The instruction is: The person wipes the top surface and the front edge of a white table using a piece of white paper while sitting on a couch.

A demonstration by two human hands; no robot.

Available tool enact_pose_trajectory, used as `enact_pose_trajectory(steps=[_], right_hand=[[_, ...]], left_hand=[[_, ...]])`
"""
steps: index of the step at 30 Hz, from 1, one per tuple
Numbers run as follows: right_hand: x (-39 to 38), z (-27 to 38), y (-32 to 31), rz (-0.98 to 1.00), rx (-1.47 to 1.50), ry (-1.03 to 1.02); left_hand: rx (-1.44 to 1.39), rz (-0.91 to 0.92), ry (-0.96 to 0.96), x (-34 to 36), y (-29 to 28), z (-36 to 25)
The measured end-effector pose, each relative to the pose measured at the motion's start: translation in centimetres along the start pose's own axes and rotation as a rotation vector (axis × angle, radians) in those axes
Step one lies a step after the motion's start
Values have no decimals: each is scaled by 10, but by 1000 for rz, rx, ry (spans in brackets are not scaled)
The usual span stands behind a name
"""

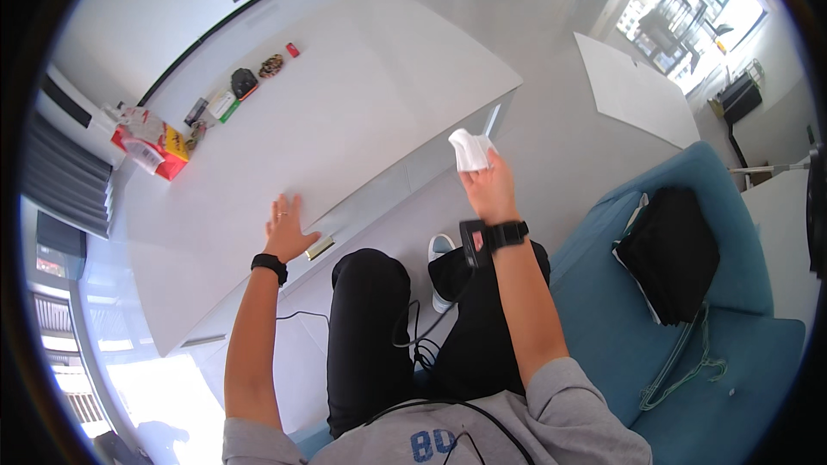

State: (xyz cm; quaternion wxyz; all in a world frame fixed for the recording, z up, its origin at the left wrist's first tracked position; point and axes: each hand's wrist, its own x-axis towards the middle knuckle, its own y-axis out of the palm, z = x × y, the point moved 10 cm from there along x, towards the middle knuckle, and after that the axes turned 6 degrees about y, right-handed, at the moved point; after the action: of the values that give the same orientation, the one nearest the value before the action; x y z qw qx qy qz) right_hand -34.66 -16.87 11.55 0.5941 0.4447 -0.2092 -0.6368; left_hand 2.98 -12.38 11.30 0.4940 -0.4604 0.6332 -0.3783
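White cloth/tissue [469,151] (unclear), part-hidden, in R hand [494,191] grip; L hand [288,235] splayed.

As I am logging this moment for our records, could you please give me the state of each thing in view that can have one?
left hand: open and spread, palm down on the white table
right hand: gripping the white cloth or tissue
white cloth or tissue: folded, held off the table
red-and-yellow bag: resting on the table; open or sealed, cannot tell
black bundle: lying on the blue sofa
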Motion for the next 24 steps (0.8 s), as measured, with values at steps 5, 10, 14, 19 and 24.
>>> enact_pose_trajectory(steps=[5, 10, 14, 19, 24], right_hand=[[-41, -22, -12, -31, -198, 76], [-48, -57, -27, -32, -327, 174], [-61, -98, 7, 52, -363, 217], [-67, -130, 41, 119, -477, 226], [-66, -155, 60, 232, -627, 214]], left_hand=[[-284, -64, 337, -66, -19, -47], [-277, -195, 438, -123, -46, -80], [-202, -305, 598, -130, -72, -123], [-146, -426, 593, -140, -105, -158], [-171, -400, 518, -135, -90, -148]])
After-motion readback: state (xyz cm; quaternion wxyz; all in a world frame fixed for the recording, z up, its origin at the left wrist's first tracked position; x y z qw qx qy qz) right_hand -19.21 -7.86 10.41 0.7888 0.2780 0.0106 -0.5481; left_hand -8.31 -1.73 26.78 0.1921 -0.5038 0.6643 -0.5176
